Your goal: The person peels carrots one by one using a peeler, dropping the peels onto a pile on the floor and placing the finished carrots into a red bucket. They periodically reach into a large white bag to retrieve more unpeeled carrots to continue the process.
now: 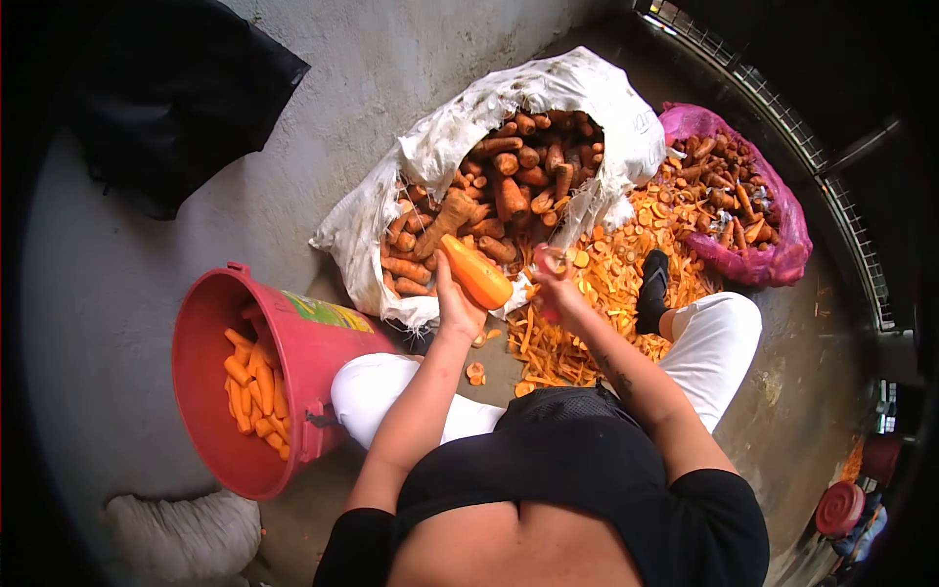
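My left hand [458, 298] is closed around a large peeled carrot [479, 272], bright orange and tilted with its upper end toward the open sack. To its right, my right hand [559, 286] is closed on a small red-handled peeler [554, 260], partly blurred and apart from the carrot. Just beyond both hands lies a white woven sack [377, 201], its torn side showing many unpeeled, dirty carrots [509, 191]. Below the right hand, carrot peels and cut slices [587, 323] are heaped on the floor.
A red bucket [220, 293] with peeled carrots [256, 386] stands tilted at my left. A pink sack [782, 249] of carrots and scraps sits at the far right. A pale sack [186, 533] lies at lower left; a black cloth [186, 88] is at upper left. My dark shoe [652, 289] rests among peels.
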A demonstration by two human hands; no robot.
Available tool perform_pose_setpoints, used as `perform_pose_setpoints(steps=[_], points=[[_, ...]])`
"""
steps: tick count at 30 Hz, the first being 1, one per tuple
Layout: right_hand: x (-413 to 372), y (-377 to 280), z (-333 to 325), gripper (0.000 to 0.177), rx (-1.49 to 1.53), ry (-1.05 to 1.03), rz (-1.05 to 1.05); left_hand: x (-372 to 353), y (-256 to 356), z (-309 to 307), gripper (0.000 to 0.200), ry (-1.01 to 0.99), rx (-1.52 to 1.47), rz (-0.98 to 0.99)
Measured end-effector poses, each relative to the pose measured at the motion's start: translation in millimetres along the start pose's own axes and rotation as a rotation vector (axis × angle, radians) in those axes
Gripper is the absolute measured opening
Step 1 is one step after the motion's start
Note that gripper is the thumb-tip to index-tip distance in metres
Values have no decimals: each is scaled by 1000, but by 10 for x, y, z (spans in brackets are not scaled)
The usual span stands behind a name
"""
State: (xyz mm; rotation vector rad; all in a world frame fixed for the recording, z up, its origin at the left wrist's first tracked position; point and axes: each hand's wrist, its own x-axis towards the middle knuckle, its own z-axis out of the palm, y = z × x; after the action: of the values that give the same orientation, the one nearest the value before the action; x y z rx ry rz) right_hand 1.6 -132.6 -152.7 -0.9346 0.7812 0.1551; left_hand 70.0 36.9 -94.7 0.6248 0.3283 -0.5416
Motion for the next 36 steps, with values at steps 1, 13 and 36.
perform_pose_setpoints(steps=[1, 13, 36], points=[[-34, 16, 72, 64, 7, -155, 85, -13, -9, 15, 61, -4, -40, 23], [-272, -101, 417, 25, 14, -85, 90, -185, 59, -125, 56, -187, 5, -124], [-947, -563, 69, 28, -518, -59, -584, -536, 315, 122, 71, -557, 1088, 109]])
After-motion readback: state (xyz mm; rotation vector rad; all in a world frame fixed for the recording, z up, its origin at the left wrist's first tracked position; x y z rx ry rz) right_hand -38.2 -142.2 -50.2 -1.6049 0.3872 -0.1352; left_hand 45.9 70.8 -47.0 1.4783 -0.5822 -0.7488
